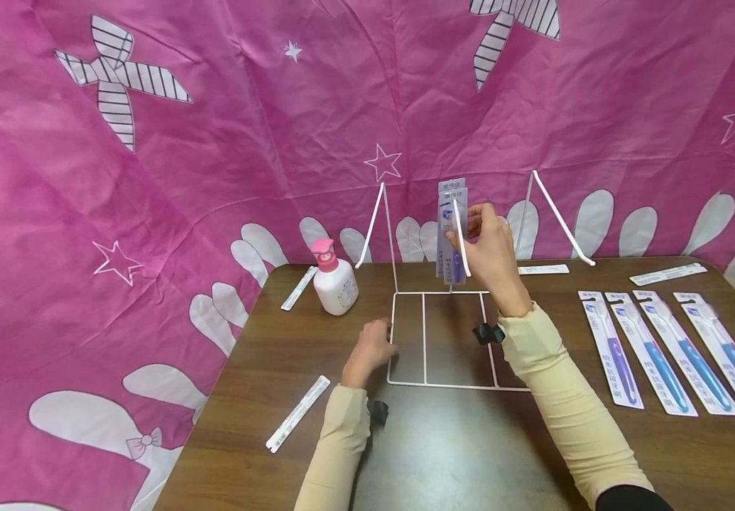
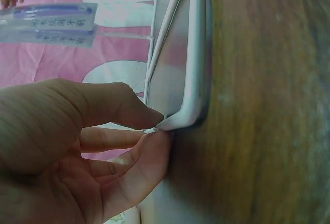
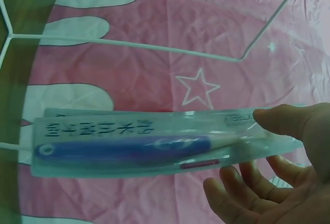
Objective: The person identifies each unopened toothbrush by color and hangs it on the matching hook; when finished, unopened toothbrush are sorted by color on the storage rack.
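A white wire rack [image 1: 424,341] with upright angled prongs stands on the table. At its middle prong, two packaged toothbrushes [image 1: 450,275] hang upright, one behind the other. My right hand [image 1: 493,255] pinches the front package by its upper part, thumb on one face, as the right wrist view shows; its toothbrush has a purple handle [image 3: 124,149]. My left hand [image 1: 370,349] is low at the rack's left side. In the left wrist view, its thumb and fingers pinch the white base wire [image 2: 193,54] near a bent corner.
Several packaged toothbrushes [image 1: 664,355], with purple or blue handles, lie side by side at the right. A white pump bottle [image 1: 336,287] with a pink top stands left of the rack. Slim white printed strips [image 1: 298,414] lie about the table. Pink patterned cloth [image 1: 278,128] hangs behind.
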The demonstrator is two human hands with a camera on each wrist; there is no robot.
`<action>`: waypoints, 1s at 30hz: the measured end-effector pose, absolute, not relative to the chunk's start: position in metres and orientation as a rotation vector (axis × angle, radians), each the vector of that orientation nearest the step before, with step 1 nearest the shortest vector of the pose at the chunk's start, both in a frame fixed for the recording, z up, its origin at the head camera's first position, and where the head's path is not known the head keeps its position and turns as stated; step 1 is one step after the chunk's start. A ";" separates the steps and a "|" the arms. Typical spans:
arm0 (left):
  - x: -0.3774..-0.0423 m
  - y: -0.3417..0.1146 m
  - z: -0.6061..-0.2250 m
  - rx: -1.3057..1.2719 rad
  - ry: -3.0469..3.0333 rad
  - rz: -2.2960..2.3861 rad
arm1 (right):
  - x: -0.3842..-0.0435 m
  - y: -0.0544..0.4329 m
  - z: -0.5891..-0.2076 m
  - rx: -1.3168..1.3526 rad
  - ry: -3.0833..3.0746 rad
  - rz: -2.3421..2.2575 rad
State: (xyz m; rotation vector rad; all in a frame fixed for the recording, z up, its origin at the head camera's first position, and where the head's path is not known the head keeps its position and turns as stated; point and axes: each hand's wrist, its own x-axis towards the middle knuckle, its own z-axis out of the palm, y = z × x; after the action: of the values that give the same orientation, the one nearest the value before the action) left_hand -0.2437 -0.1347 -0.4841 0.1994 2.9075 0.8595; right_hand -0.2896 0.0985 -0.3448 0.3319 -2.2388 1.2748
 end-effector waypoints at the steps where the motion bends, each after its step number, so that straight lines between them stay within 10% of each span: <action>1: -0.244 -0.135 -0.484 0.198 2.906 0.860 | -0.290 0.099 -0.348 0.328 -2.247 1.277; 30: -0.247 -0.134 -0.486 0.216 2.910 0.836 | -0.263 0.217 -0.448 0.241 -2.598 0.993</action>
State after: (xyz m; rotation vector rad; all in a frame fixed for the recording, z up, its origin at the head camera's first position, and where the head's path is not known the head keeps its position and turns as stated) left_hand -0.2469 -0.1335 -0.4858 0.2159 2.9098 0.8359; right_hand -0.2634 0.2167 -0.4483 0.2408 -2.5980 0.9934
